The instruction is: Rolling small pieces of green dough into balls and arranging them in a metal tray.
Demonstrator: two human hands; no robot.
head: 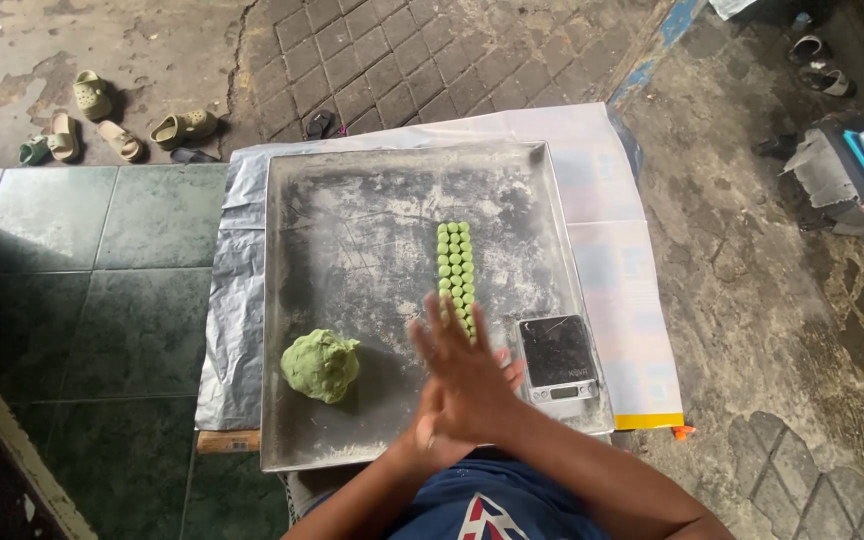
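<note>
My two palms are pressed flat together over the near edge of the metal tray (297,200), my right hand (467,375) lying on top with its fingers spread and my left hand (432,420) mostly hidden under it; whatever sits between them is covered, so I cannot tell whether I have a bit of dough in there or nothing at all. The big lump of green dough (321,365) rests on the tray to my left, well apart from my hands. The finished little green balls (455,270) stand in two tight columns running away from me, and the nearest ones sit just under my fingertips. The small digital scale (557,358) stands on the tray just beside my right hand. The risks, as I judge them: my spread fingers hang so close to the near end of the rows that a careless sweep could flatten or scatter a few balls, and a nudge from my right wrist could shove the scale toward the tray's rim. The tray's floured surface looks patchy (bare metal shows in places), so dough set down there might stick.
</note>
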